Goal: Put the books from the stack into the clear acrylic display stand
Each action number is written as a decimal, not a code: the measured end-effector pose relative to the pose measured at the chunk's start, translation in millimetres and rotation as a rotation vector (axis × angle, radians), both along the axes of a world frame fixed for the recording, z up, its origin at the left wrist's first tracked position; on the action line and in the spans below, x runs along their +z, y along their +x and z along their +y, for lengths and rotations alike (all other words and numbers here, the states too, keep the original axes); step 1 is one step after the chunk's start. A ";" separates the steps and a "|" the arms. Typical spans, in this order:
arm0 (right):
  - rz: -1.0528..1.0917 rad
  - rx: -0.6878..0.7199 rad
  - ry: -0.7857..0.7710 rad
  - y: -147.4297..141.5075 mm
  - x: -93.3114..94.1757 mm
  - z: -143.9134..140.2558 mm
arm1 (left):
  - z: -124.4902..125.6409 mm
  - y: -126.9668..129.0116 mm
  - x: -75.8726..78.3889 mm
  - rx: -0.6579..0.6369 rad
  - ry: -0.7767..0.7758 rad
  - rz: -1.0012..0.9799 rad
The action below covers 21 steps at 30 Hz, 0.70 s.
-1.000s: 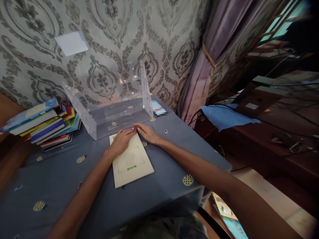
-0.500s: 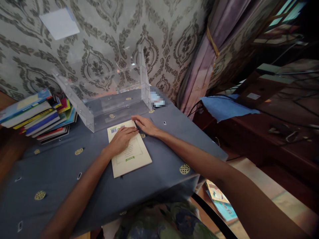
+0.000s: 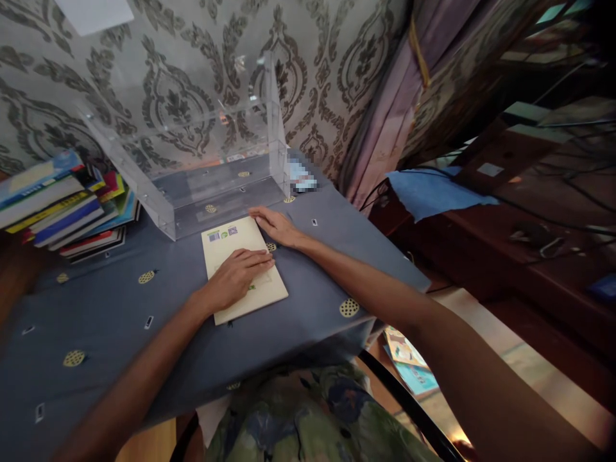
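Note:
A thin cream-coloured book (image 3: 240, 237) lies on the blue-grey tablecloth (image 3: 183, 346) with a barcode and a QR code near its far edge. My left hand (image 3: 238, 276) rests flat across the book's middle, fingers stretched out, covering part of the print. At the book's far right corner is my right hand (image 3: 276, 226), its fingers extended along the edge and the palm towards the table. Just beyond the book stands a clear acrylic rack (image 3: 168, 218).
Left of the rack is a stack of books (image 3: 72, 205). A pixelated pale item (image 3: 302, 176) lies behind the rack's right end. Patterned wallpaper and a purple curtain (image 3: 380, 122) border the table. To the right, a blue cloth (image 3: 436, 192) hangs near dark furniture with cables.
My left hand has slid down the book towards me, uncovering the barcode and QR code. My right hand stays at the far right corner. The camera view has shifted slightly.

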State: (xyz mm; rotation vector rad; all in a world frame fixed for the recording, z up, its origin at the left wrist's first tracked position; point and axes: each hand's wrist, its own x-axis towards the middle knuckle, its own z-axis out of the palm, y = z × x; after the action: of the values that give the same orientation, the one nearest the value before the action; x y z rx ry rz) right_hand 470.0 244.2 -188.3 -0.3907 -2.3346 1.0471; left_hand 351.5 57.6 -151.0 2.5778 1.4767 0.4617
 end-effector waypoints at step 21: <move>-0.130 0.006 0.261 4.5 6.6 -13.7 | -35.6 26.2 0.2 -0.116 0.035 0.027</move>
State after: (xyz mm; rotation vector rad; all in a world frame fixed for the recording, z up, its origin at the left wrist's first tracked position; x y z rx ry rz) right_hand 474.5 230.5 -181.7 -0.3595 -2.5489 0.7252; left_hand 377.7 22.0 -150.9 2.6891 1.3287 0.4436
